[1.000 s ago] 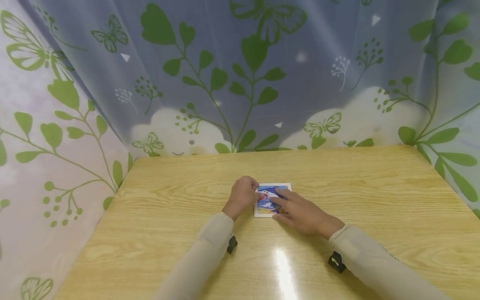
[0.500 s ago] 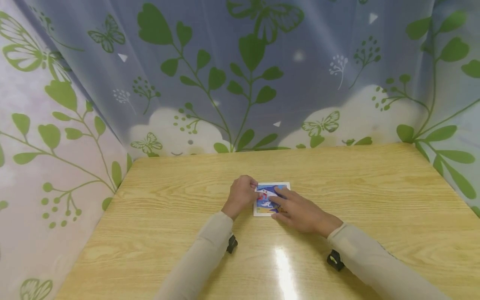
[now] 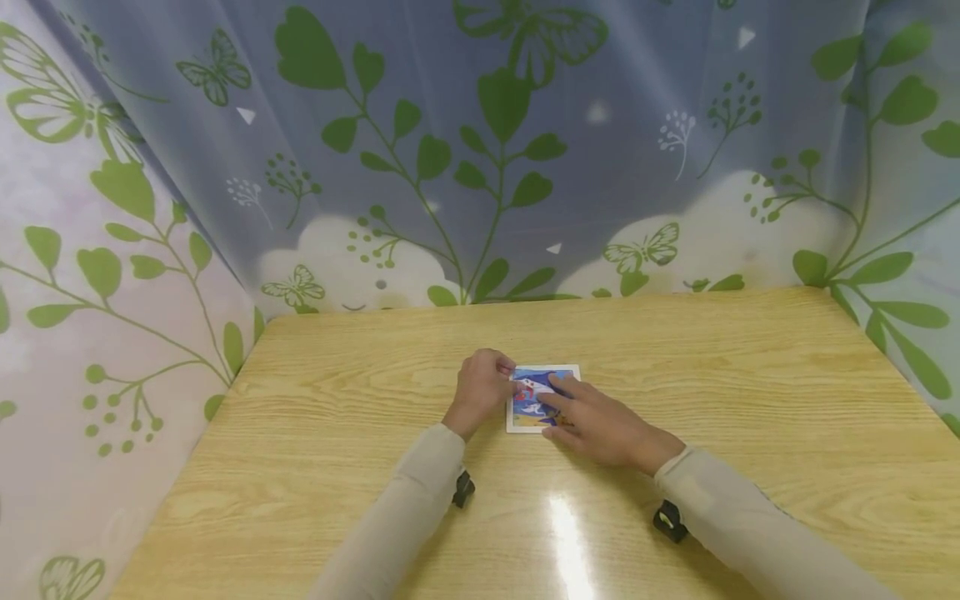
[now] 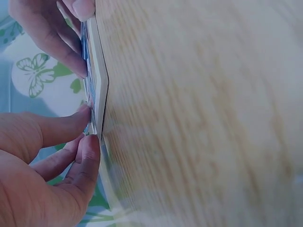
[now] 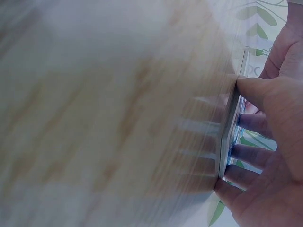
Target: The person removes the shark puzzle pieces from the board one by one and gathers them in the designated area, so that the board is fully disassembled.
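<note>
A small flat picture board [image 3: 529, 412] with a white frame and a blue sea scene lies on the table in front of me. My left hand [image 3: 482, 388] pinches its left edge, thumb over the picture and curled fingers beside the rim, as the left wrist view shows of the board's pale edge [image 4: 101, 80]. Spread over the right part of the picture is my right hand [image 3: 609, 427], its fingers fairly straight. In the right wrist view the thumb [image 5: 251, 87] touches the near edge and the little finger is at the right side. Both hands cover parts of the picture.
The wood-grain table [image 3: 337, 400] reaches back to a blue curtain [image 3: 420, 200] printed with leaves and butterflies, with matching cloth on both sides. A black device [image 3: 463, 489] sits under the left wrist, another [image 3: 670, 522] under the right. Light glares on the near tabletop.
The whole head view has shifted very slightly since the first frame. Both hands keep their places on the board, with at most a tiny movement of the left fingers.
</note>
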{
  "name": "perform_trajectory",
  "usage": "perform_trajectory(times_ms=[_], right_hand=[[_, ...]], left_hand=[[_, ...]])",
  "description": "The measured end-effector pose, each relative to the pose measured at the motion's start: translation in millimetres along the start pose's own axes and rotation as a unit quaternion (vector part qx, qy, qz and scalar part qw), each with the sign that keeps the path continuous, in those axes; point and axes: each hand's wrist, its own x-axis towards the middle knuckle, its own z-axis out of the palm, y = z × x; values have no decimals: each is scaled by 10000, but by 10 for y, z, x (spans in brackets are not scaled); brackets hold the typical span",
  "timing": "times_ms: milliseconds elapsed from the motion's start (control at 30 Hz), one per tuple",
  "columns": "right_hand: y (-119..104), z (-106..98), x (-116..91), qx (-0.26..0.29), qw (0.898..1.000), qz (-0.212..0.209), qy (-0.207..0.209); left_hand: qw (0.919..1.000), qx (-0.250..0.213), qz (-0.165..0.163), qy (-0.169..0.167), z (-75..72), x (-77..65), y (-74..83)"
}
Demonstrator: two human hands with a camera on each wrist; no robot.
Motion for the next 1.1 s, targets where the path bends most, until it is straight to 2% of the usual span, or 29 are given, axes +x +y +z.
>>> perform_trajectory(times_ms=[200,433,700,867,1033,1100], right_hand=[[5,2,-1,13,10000,-12,18],[2,0,0,85,9999,45,-33],[-4,-10,1,116,9999,49,-80],[-2,-12,5,112,9999,40,-57],[2,-6,5,86,10000,21,-35],[3,-7,2,82,10000,12,-25]], left_hand=[[9998,-107,96,170,11,8,-2],[9990,-348,-98,262,23,13,2],[9975,-606,-3,372,29,18,-11],[9936,-1076,-40,339,1,12,-52],[9843,-1727,-250,258,-85,-3,-138],[9820,-1840,-311,299,-132,-8,-182]])
